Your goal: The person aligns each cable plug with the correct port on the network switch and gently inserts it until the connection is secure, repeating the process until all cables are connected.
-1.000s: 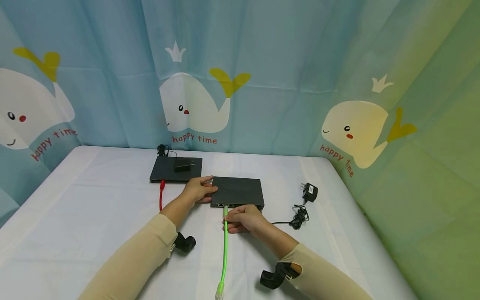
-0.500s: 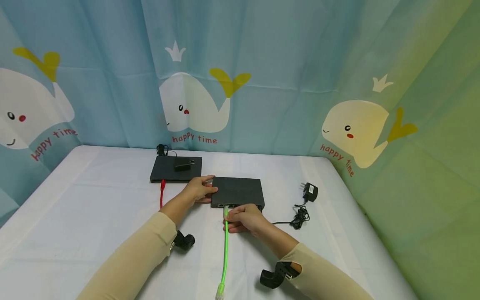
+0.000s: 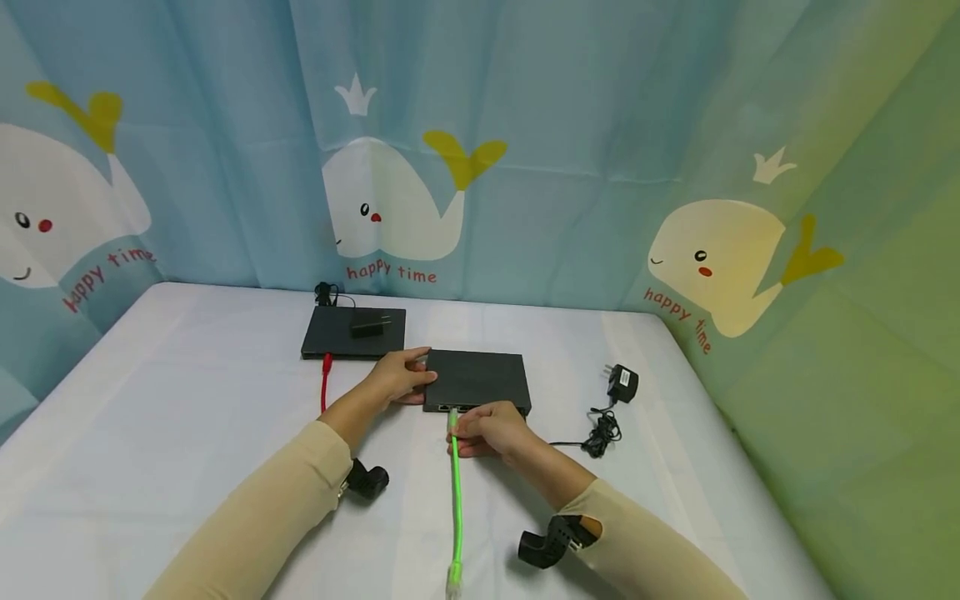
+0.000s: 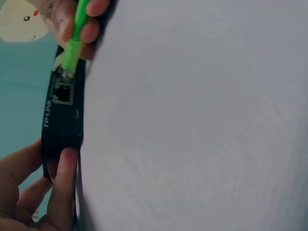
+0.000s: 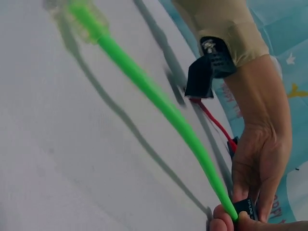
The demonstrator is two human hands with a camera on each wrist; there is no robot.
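My left hand point(image 3: 401, 377) grips the left end of a flat black TP-LINK network switch point(image 3: 477, 379). In the left wrist view its fingers press on both faces of the switch's case point(image 4: 62, 127). My right hand point(image 3: 491, 429) pinches a short bright green network cable point(image 3: 457, 500) close to its plug. That plug point(image 4: 68, 74) sits at a port in the switch's front, beside an open port point(image 4: 63, 94); how deep it goes I cannot tell. The cable's other end point(image 5: 86, 21) lies loose toward the near edge, with a clear plug.
Behind to the left lies a second flat black box point(image 3: 330, 333) with a black power adapter point(image 3: 367, 325) on top and a red cable point(image 3: 325, 383) at its front. Another adapter point(image 3: 622, 383) with a bundled cord point(image 3: 602, 433) lies to the right. A printed curtain point(image 3: 562, 233) closes the back.
The green cable's loose end has swung a little to the right. The head view has tilted slightly. Both hands keep their hold on the switch and the cable.
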